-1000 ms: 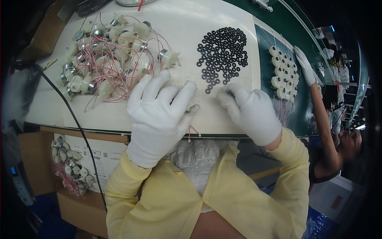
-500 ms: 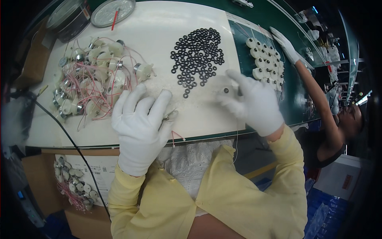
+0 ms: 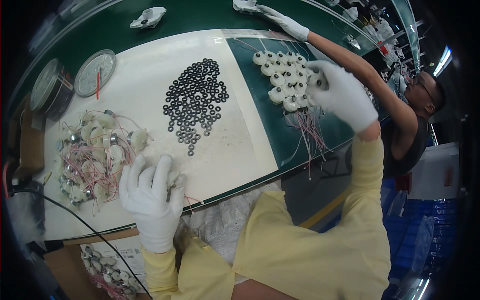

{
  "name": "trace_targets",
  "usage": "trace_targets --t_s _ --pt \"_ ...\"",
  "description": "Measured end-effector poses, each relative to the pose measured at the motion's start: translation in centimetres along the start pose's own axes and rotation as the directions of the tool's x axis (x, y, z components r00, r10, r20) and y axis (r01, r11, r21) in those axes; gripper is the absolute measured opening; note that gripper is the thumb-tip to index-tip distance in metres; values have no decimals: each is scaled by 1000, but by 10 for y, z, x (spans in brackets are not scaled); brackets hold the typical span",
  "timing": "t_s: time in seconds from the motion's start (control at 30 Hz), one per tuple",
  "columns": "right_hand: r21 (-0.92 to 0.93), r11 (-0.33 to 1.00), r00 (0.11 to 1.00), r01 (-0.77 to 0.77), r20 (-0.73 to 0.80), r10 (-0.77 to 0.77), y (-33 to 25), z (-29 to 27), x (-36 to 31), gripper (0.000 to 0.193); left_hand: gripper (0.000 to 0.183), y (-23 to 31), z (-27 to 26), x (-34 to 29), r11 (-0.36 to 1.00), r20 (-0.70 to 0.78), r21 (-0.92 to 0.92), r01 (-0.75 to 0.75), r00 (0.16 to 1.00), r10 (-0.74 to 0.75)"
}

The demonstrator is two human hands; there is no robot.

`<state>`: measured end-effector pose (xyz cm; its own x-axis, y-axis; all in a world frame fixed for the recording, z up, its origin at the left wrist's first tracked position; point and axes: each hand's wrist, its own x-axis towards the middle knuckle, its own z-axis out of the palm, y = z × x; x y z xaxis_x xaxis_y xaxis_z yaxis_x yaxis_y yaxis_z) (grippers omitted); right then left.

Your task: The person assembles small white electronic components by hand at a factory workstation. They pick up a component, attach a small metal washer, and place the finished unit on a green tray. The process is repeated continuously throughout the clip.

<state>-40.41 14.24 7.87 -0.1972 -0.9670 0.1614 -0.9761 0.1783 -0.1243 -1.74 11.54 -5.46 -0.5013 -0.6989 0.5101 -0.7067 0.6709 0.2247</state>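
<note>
My left hand point(image 3: 154, 202), in a white glove, rests at the near edge of the table. Between its thumb and fingers is a small motor point(image 3: 173, 181), mostly hidden, with pinkish leads point(image 3: 192, 201) poking out below. My right hand point(image 3: 344, 97), gloved too, is at the right side of a group of white round motors point(image 3: 278, 80) with black rings on top. Its fingers curl round a white motor point(image 3: 318, 84) with a dark ring on it. Many loose black rings point(image 3: 196, 95) lie in a patch on the white sheet between my hands.
A tangled heap of motors with pink wires point(image 3: 95, 150) lies on the left. Behind it stand a round tub point(image 3: 52, 90) and a lid point(image 3: 95, 74). A co-worker's gloved hand point(image 3: 287, 25) touches a white part point(image 3: 246, 6) at the back. A carton with motors point(image 3: 107, 270) sits below the table.
My right hand has moved right and away from me, from beside the loose rings to the grouped motors. The view has turned to the right. My left hand keeps its grip.
</note>
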Motion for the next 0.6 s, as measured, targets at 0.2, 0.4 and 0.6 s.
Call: trace_targets --t_s 0.2,0.4,0.6 --pt "-118 980 943 -162 274 189 136 6 77 42 46 2 4 5 1000 -40 -7 -22 999 22" --pt "-16 999 909 -28 416 32 171 36 116 49 49 2 1 3 1000 -7 20 -13 1000 13" --pt "42 989 874 -142 475 106 158 39 121 53 50 0 2 1 1000 7 24 -12 1000 12"
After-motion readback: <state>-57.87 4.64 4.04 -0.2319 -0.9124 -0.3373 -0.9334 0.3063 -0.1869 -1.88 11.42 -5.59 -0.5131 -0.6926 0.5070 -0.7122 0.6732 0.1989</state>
